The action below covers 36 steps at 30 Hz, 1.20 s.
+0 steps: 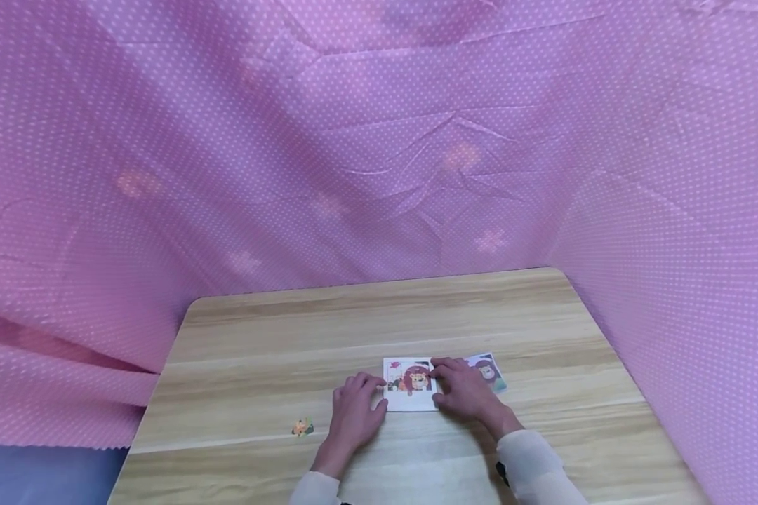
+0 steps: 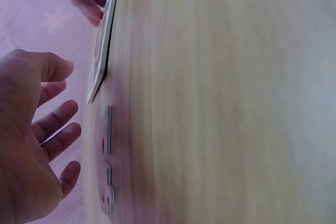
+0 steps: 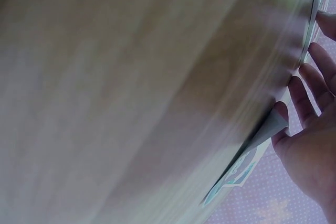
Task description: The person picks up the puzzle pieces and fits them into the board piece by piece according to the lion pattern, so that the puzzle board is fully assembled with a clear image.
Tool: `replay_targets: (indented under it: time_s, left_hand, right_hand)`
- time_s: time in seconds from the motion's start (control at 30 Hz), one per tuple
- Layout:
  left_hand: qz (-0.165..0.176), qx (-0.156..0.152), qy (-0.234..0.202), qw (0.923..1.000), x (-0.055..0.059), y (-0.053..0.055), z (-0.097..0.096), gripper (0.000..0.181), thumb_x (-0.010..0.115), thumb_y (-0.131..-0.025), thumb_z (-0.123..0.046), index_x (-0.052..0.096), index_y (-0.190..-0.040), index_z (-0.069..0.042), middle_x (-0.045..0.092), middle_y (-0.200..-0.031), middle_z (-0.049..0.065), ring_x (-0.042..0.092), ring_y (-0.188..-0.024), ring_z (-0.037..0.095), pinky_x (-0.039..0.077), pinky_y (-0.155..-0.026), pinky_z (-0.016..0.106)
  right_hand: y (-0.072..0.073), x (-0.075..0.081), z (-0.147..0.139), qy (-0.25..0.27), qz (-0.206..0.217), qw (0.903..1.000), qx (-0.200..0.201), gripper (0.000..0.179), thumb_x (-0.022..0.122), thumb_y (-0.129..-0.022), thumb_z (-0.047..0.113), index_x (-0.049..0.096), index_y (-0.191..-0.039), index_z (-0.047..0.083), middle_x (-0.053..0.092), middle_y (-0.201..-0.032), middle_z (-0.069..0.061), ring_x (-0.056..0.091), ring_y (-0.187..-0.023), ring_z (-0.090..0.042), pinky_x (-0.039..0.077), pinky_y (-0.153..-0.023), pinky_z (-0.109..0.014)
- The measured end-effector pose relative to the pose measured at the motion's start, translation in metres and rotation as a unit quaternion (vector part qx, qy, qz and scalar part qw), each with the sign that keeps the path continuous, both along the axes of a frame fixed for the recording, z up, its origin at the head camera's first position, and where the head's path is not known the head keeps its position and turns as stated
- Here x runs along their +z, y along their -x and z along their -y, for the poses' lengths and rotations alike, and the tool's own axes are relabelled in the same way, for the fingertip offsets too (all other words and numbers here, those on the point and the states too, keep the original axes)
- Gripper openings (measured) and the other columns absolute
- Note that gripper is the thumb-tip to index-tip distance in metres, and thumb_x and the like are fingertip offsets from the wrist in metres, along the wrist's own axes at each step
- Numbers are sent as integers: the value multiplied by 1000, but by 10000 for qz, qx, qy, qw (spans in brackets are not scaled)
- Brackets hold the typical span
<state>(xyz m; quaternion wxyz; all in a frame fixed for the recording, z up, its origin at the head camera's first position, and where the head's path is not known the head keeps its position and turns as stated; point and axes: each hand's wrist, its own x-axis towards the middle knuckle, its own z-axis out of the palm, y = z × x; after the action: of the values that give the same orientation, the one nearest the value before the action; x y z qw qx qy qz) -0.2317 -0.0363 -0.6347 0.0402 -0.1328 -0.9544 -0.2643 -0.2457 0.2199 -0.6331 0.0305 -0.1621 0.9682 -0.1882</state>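
Note:
A white-bordered jigsaw puzzle with a lion picture lies on the wooden table, some of its picture area pale. My left hand is at its left edge, thumb and forefinger spread; the left wrist view shows the fingers loosely bent around air. At the opposite edge, my right hand touches the puzzle with thumb and forefinger, its other fingers extended. Partly hidden beneath that hand is a lion picture card. In the right wrist view, the card's raised corner rests against the little finger.
Loose jigsaw pieces lie on the table left of my left hand. A pink dotted cloth hangs behind the table and along both sides.

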Motion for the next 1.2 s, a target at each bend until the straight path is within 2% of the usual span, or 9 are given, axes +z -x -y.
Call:
replay_targets:
  time_s: [0.17,0.43,0.7,1.0,1.2]
  left_hand:
    - [28,97,2,9999,0,-1,12,31,70,-82,-33,66,-112,-26,61,-113,-6,52,-110,17,37,-92,47]
    - [174,69,-39,9998,1,-2,25,32,70,-81,-34,66,-112,-28,60,-114,-6,51,-107,15,36,-91,47]
    - [-10,170,-176,9997,-2,-4,39,32,73,-79,-30,67,-109,-27,61,-110,-7,52,-104,14,36,-91,47]
    - [6,446,-207,9988,-8,-6,59,29,73,-80,-32,68,-109,-28,61,-107,-10,52,-103,13,35,-85,42]
    - [254,561,-194,9979,-11,-6,78,34,74,-79,-31,66,-112,-27,60,-109,-8,52,-104,14,34,-85,42]
  right_hand:
    - [1,-1,2,73,37,9999,-80,46,74,-77,38,64,-120,23,50,-145,2,46,-133,-27,39,-105,-50]
    - [4,2,6,100,0,9999,-86,46,74,-77,36,64,-120,21,50,-145,-2,46,-132,-29,39,-104,-52]
    - [7,2,10,163,106,9997,-176,47,75,-77,37,64,-120,21,50,-145,1,45,-133,-28,38,-106,-51]
    - [8,2,14,146,79,9995,-260,46,74,-78,37,64,-121,22,50,-145,0,45,-133,-29,37,-105,-53]
    - [10,2,17,145,35,9995,-285,46,74,-78,37,64,-120,22,50,-145,0,46,-133,-29,38,-105,-53]
